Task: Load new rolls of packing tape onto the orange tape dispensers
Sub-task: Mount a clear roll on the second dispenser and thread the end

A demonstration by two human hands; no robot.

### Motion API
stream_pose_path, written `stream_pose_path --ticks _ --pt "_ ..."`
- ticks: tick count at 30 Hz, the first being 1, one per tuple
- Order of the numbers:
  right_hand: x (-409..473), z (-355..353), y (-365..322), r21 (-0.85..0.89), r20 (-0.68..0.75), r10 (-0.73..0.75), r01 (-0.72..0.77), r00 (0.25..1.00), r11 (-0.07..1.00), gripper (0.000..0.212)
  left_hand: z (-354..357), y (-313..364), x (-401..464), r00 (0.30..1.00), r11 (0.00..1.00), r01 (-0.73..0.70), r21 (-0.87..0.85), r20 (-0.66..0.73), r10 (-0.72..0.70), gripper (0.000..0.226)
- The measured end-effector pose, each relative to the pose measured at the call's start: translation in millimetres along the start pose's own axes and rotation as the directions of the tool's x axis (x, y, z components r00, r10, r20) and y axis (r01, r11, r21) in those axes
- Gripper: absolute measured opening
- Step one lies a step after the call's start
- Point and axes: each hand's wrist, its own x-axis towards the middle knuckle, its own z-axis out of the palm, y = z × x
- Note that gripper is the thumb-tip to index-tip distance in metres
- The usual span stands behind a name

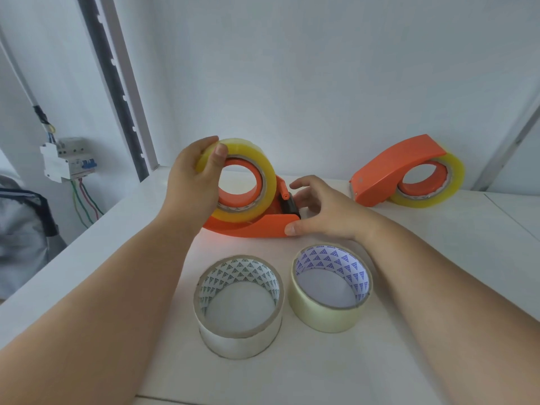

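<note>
White table (438, 287): far dispenser (391, 171) loaded; near dispenser (257, 226) steadied by open right hand (324, 211), roll (242, 182) gripped by left hand (190, 176); two spares (238, 308) untouched.

Orange dispensers: two (257, 226) (391, 168), each carrying one yellow roll (264, 171) (451, 173). Loose rolls: two (238, 337) (321, 314).

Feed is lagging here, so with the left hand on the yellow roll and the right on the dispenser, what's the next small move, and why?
Probably press the yellow roll squarely onto the near dispenser hub. The left hand grips its top edge, the right hand braces the dispenser's front end, and the roll looks slightly tilted on the orange core.
</note>
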Motion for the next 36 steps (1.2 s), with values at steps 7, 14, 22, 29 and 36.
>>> stream_pose_path --ticks 7,14,22,29,36 --pt "1 0 -2 0.015 -0.007 -0.004 0.004 1.000 1.000 0.058 4 -1 2 0.997 0.996 0.083 -0.045 0.002 -0.083 0.043" --pt "-2 -1 -13 0.177 -0.004 0.046 -0.044 0.999 0.983 0.019 4 -6 8 0.997 0.993 0.076 0.085 0.011 -0.078 0.040" --pt "6 3 -25 0.168 -0.108 0.202 -0.182 0.974 0.969 0.028 5 -8 5 1.000 0.958 -0.028 0.284 0.006 0.028 0.046" --pt "9 7 -33 0.030 -0.099 0.247 -0.245 0.964 0.969 0.038 6 -4 -2 0.999 0.961 -0.043 0.274 0.018 0.039 0.044" --pt "-1 4 -44 -0.158 -0.151 0.160 -0.183 0.976 0.970 0.040 9 -2 -7 0.996 0.959 -0.086 0.269 0.042 0.077 0.042"
